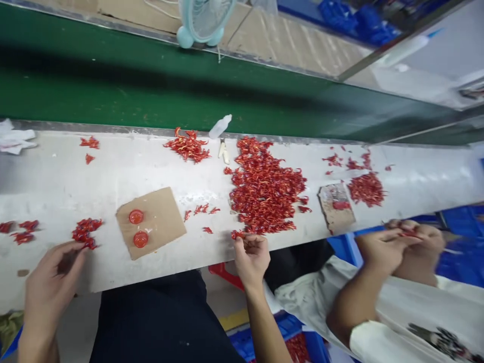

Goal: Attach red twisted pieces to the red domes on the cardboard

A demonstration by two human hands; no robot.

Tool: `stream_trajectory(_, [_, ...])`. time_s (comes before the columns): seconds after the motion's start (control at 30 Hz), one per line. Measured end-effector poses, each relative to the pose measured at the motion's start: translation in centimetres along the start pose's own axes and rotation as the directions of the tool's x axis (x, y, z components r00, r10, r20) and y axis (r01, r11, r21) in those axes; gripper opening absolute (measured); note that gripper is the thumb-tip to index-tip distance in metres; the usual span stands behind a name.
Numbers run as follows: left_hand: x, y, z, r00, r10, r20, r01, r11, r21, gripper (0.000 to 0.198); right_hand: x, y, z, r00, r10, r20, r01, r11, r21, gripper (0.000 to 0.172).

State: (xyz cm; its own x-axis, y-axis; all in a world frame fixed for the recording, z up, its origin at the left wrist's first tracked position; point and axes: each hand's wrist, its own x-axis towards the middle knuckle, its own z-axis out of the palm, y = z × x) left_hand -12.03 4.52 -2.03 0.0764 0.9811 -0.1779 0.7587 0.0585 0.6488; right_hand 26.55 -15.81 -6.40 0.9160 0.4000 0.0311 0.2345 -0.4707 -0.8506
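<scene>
On the left, my left hand point(56, 277) pinches a small glossy red plastic piece point(89, 243) between thumb and forefinger, right beside a small cluster of red pieces point(82, 229). My right hand point(252, 259) is closed at the front edge of the table, with another red piece point(237, 234) at its thumb and fingertips. It is by the lower left edge of a large heap of red pieces point(264, 191). Between my hands lies a brown cardboard sheet point(166, 222) bearing two round red discs point(140, 239). The exact shape of the held pieces is too small to make out.
A smaller red pile point(188, 146), a white squeeze bottle point(220, 126) and loose red pieces point(202, 208) lie on the white table point(124, 161). A green ledge point(151, 91) with a fan point(206, 20) runs behind. At right, a co-worker's hands point(401, 247) hold a red piece.
</scene>
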Motion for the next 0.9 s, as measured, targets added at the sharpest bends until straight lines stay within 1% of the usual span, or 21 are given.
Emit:
stream_trajectory(0.1, [-0.2, 0.8, 0.4, 0.991, -0.130, 0.040, 0.132, 0.989, -0.065, 0.026, 0.6, 2.4, -1.9, 0.982, -0.044, -0.185, 0.028, 0.996, -0.090, 0.030])
stream_trajectory(0.17, [-0.2, 1.4, 0.5, 0.984, -0.165, 0.074, 0.175, 0.969, -0.173, 0.028, 1.0, 3.6, -3.0, 0.966, -0.059, -0.253, 0.012, 0.983, -0.182, 0.030])
stream_trajectory(0.23, [-0.2, 1.7, 0.5, 0.986, -0.147, 0.084, 0.166, 0.941, -0.294, 0.030, 1.4, 4.2, -3.8, 0.964, -0.053, -0.259, -0.025, 0.957, -0.289, 0.029])
stream_trajectory(0.3, [-0.1, 1.9, 0.5, 0.989, -0.119, 0.083, 0.141, 0.918, -0.372, 0.037, 1.8, 4.5, -4.1, 0.972, -0.042, -0.230, -0.048, 0.928, -0.371, 0.030])
stream_trajectory(0.4, [0.0, 1.9, 0.4, 0.986, -0.116, 0.122, 0.155, 0.911, -0.382, 0.044, 2.3, 4.3, -4.0, 0.982, -0.036, -0.183, -0.046, 0.904, -0.426, 0.034])
stream_trajectory(0.5, [0.0, 1.9, 0.7, 0.980, -0.131, 0.150, 0.183, 0.890, -0.417, 0.039, 2.6, 3.5, -4.1, 0.985, -0.030, -0.167, -0.045, 0.904, -0.424, 0.034])
stream_trajectory(0.6, [-0.2, 2.2, 1.3, 0.986, -0.123, 0.110, 0.163, 0.824, -0.542, 0.034, 2.8, 2.1, -4.1, 0.970, -0.088, -0.228, -0.015, 0.909, -0.417, 0.029])
stream_trajectory(0.67, [-0.3, 2.7, 1.9, 0.991, -0.102, 0.083, 0.132, 0.762, -0.635, 0.029, 2.8, 0.8, -3.5, 0.961, -0.136, -0.239, 0.033, 0.920, -0.390, 0.025])
stream_trajectory(0.7, [-0.3, 2.9, 2.3, 0.993, -0.087, 0.086, 0.122, 0.731, -0.671, 0.027, 2.8, 0.0, -2.9, 0.968, -0.147, -0.201, 0.066, 0.929, -0.364, 0.024])
stream_trajectory(0.73, [-0.4, 3.3, 2.6, 0.993, -0.071, 0.098, 0.119, 0.705, -0.699, 0.024, 2.8, -0.8, -2.2, 0.981, -0.150, -0.122, 0.103, 0.938, -0.331, 0.023])
stream_trajectory(0.77, [-0.5, 3.6, 2.9, 0.992, -0.054, 0.118, 0.123, 0.686, -0.717, 0.022, 2.7, -1.7, -1.3, 0.989, -0.150, -0.010, 0.140, 0.945, -0.296, 0.023])
stream_trajectory(0.8, [-0.6, 3.9, 3.2, 0.989, -0.036, 0.143, 0.130, 0.672, -0.729, 0.021, 2.7, -2.5, -0.4, 0.982, -0.149, 0.117, 0.175, 0.948, -0.267, 0.023])
stream_trajectory(0.83, [-0.7, 4.2, 3.5, 0.986, -0.017, 0.168, 0.138, 0.659, -0.739, 0.020, 2.7, -3.3, 0.6, 0.961, -0.146, 0.234, 0.204, 0.947, -0.249, 0.022])
stream_trajectory(0.87, [-0.9, 4.5, 3.7, 0.982, 0.000, 0.187, 0.142, 0.647, -0.749, 0.020, 2.8, -4.0, 1.5, 0.936, -0.143, 0.320, 0.228, 0.942, -0.245, 0.022])
stream_trajectory(0.9, [-1.1, 4.8, 3.9, 0.979, 0.015, 0.202, 0.147, 0.639, -0.755, 0.020, 3.0, -4.6, 2.4, 0.920, -0.145, 0.365, 0.249, 0.934, -0.255, 0.022])
